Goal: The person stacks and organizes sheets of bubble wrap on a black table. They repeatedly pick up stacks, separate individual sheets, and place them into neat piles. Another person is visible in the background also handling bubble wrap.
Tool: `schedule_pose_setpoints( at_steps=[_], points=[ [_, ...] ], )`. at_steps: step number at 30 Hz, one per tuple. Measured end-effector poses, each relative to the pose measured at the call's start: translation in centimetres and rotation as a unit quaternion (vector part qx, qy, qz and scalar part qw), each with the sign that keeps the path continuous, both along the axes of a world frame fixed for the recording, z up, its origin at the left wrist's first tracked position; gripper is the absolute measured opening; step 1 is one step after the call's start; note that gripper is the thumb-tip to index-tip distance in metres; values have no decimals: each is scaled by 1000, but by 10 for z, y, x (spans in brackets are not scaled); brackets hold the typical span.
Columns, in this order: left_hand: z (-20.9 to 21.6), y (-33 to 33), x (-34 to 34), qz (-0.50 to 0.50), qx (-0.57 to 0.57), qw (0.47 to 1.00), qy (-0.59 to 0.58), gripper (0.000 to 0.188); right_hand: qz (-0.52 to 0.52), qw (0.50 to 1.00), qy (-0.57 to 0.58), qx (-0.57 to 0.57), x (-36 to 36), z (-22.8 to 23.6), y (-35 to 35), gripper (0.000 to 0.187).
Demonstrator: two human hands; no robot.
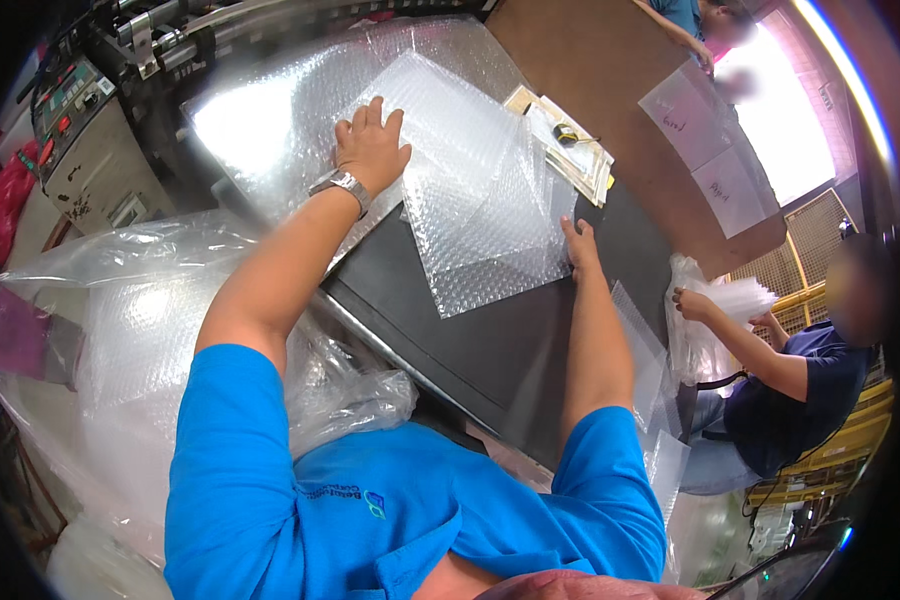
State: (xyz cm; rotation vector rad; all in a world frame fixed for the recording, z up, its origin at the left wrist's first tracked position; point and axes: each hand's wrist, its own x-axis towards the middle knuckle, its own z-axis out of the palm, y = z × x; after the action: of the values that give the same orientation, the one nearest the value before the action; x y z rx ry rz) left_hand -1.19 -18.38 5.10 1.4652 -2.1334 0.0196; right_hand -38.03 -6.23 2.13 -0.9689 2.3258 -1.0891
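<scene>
- Left hand [373,150] is lying palm down with fingers spread, grasping nothing, on the upper left part of the overlapping clear bubble-wrap sheets [495,215]
- Right hand [580,245] is touching or almost touching the right edge of those sheets, fingers partly bent; whether it is pinching the film, I cannot tell
- Between the two hands, the bubble-wrap sheets are spreading at a slant, their lower corner pointing toward the wearer
- Below the hands, a black worktop [450,350] is showing under the sheets
- Around the left wrist, a metal-banded watch [342,188] is sitting
- Beyond and left of the left hand, a wider shiny wrap [255,125] is lying, catching bright glare
- Just above the right hand, a stack of pale cards [592,172] is resting, with a yellow and black tape measure [567,133] lying on it
- Far left of the left hand, a worn control box [100,150] with red buttons is standing
- Well to the right of the right hand, a co-worker in a dark shirt [795,400] is holding a white bundle [740,298]
</scene>
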Motion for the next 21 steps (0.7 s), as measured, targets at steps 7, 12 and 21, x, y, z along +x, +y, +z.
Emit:
schedule_pose_setpoints(
  at_steps=[7,12,21],
  points=[
    [-9,-29,-14,-42,61,984,-160,66,-56,957,-230,-168,2,-18,-34,80],
    [-23,-13,-26,-112,50,985,-124,65,32,909,-389,-149,24,-31,-50,81],
    [-41,63,-25,-220,133,954,156,67,167,890,-377,-192,29,5,67,61]
  ],
)
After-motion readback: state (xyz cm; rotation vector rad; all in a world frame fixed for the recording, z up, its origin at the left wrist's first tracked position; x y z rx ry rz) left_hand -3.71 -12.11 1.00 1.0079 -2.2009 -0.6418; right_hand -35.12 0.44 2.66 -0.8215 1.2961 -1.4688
